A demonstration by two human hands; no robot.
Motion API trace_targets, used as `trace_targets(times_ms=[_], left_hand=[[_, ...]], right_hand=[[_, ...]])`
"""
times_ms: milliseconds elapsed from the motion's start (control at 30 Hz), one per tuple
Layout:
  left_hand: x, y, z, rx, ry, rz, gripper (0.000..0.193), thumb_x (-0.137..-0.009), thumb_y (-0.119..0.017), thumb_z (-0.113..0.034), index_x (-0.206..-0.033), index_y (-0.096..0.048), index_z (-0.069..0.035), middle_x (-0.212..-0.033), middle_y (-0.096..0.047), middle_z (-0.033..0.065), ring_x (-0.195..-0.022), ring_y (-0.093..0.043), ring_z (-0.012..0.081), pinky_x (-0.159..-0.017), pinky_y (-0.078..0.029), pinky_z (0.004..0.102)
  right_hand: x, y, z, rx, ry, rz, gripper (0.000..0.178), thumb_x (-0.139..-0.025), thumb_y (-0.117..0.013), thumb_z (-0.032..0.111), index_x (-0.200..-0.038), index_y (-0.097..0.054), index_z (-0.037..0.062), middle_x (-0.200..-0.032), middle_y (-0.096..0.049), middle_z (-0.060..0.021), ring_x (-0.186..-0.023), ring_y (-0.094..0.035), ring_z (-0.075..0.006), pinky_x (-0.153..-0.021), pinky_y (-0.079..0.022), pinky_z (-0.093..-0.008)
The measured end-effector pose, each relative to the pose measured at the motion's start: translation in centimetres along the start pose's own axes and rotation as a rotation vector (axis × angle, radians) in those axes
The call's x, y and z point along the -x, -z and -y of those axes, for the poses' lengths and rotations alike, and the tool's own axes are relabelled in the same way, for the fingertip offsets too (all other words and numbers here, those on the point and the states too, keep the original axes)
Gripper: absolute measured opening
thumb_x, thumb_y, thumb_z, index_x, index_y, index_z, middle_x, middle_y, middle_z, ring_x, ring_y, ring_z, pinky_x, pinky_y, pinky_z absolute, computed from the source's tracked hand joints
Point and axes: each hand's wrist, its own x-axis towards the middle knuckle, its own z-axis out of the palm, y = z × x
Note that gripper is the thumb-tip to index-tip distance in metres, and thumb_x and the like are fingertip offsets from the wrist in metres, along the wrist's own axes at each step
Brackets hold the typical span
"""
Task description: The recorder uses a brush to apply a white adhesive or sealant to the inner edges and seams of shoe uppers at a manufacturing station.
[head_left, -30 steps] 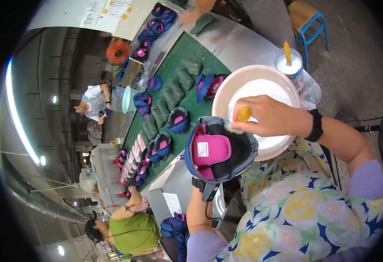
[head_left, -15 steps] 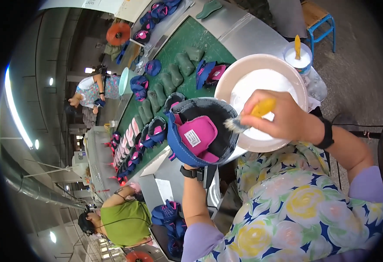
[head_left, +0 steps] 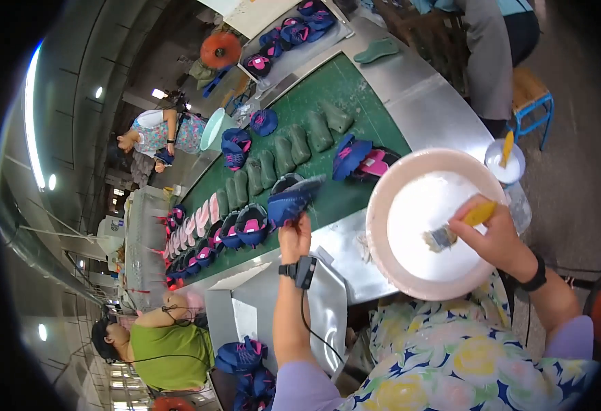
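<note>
At the left, a co-worker in a green top [head_left: 170, 353] is at the near side of the green table [head_left: 328, 209]. Beyond, a line of pale pink pieces [head_left: 202, 219] runs beside a row of blue shoes [head_left: 230, 234], probably ordered so that each kind stays together. More shoes sit in a tray beside your left forearm, perhaps to keep them off the table. The dark green foot shapes [head_left: 284, 156] continue the line of pink pieces, next to the shoes, seemingly for easy pairing.

Your left hand [head_left: 295, 238] is closed around the near end of one blue shoe [head_left: 290, 207], fingers partly hidden by it. The shoe is tilted over the table's near side; whether the table bears any weight, you cannot tell here. Holding it low by one end likely leaves the rest clear of your fingers.

To its right, an open shoe [head_left: 355, 161] lies near the bowl [head_left: 377, 236] of white liquid [head_left: 413, 205]. Your right hand [head_left: 497, 236] grips a brush [head_left: 478, 214] by its yellow handle, fingers curled shut, bristles angled over the liquid, presumably so drips fall back in. A cup [head_left: 504, 171] holding another brush stands just beyond the bowl.
</note>
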Motion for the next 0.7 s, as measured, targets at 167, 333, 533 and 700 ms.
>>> trace_targets(times_ms=[167, 333, 533, 700], left_hand=[[-9.4, 0.9, 3.8, 0.28, 0.03, 0.041, 0.022, -0.097, -0.05, 0.002, -0.118, -0.055, 0.006, -0.115, -0.064, 0.0183, -0.104, -0.065, 0.033, -0.088, -0.058, 0.0422], [-13.0, 4.6, 7.2, -0.112, 0.1, -0.133, 0.032, -0.093, -0.045, 0.006, -0.124, -0.051, -0.002, -0.113, -0.063, 0.0188, -0.105, -0.065, 0.0332, -0.087, -0.059, 0.0427], [-5.8, -0.7, 7.9, -1.579, -0.703, -0.234, 0.042, -0.073, -0.056, 0.009, -0.113, -0.055, 0.0, -0.109, -0.057, 0.0178, -0.1, -0.056, 0.0301, -0.09, -0.044, 0.0394], [-5.7, -9.1, 9.7, -1.936, -1.027, 0.314, 0.063, -0.081, -0.058, 0.0, -0.141, -0.044, -0.005, -0.13, -0.054, 0.0196, -0.116, -0.053, 0.0371, -0.098, -0.042, 0.045]], right_hand=[[-0.7, 0.6, -0.4, 0.075, -0.119, 0.019, 0.012, -0.084, -0.072, 0.008, -0.088, -0.063, 0.0011, -0.08, -0.069, -0.0068, -0.075, -0.065, -0.013, -0.07, -0.05, -0.0265], [-2.5, 1.1, -1.0, 0.108, -0.179, 0.023, 0.011, -0.083, -0.072, 0.006, -0.088, -0.064, 0.0014, -0.081, -0.069, -0.0072, -0.075, -0.066, -0.014, -0.07, -0.05, -0.0264], [-3.5, 2.2, -2.2, 0.141, -0.197, 0.008, 0.01, -0.083, -0.072, 0.005, -0.088, -0.064, 0.0016, -0.082, -0.07, -0.0073, -0.076, -0.067, -0.0145, -0.07, -0.051, -0.0267], [-3.6, 1.7, -1.4, 0.076, -0.194, 0.067, 0.011, -0.082, -0.073, 0.005, -0.087, -0.064, 0.0015, -0.083, -0.07, -0.0074, -0.076, -0.067, -0.0145, -0.07, -0.051, -0.0268]])
